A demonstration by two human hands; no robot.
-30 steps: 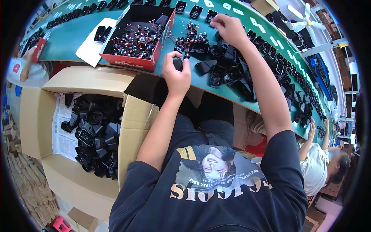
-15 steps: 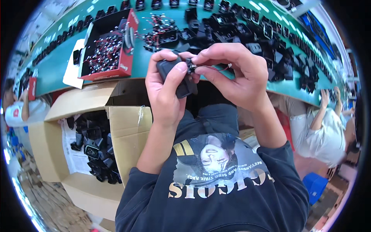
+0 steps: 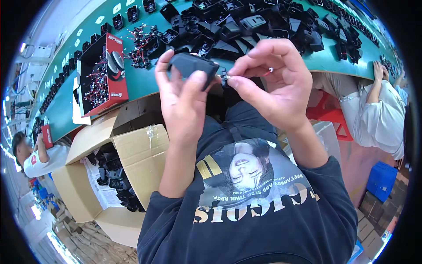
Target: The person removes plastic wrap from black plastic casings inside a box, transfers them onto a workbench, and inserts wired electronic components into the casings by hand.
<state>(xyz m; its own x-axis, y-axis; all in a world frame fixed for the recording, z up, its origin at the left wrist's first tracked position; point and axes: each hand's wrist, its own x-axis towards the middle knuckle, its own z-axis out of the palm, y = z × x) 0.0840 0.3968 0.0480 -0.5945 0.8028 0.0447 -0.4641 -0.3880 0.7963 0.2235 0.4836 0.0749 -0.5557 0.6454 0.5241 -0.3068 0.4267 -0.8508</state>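
Note:
My left hand (image 3: pixel 182 99) is closed around a black plastic housing (image 3: pixel 193 66), thumb on its near face and fingers behind. The housing is tilted, and its far underside is hidden. Between the thumb and forefinger of my right hand (image 3: pixel 279 88) is a small black part (image 3: pixel 224 79) with thin wires. A small white connector (image 3: pixel 271 70) shows at the wire end among the curled fingers. The small part sits just right of the housing's edge; whether they touch I cannot tell. Both hands are raised over my lap, at the bench's near edge.
The green bench (image 3: pixel 145 81) carries many black housings (image 3: pixel 237 26) and a pile of wired parts (image 3: pixel 143 44). A red box (image 3: pixel 118 94) holds more wired parts. Below left stands an open cardboard carton (image 3: pixel 79 193) with black housings inside. People sit at both sides; a red stool (image 3: pixel 323 108) is at right.
The housing has turned from upright to a more sideways tilt in my left hand. My right hand has drawn the small part slightly off its face. The whole view has shifted.

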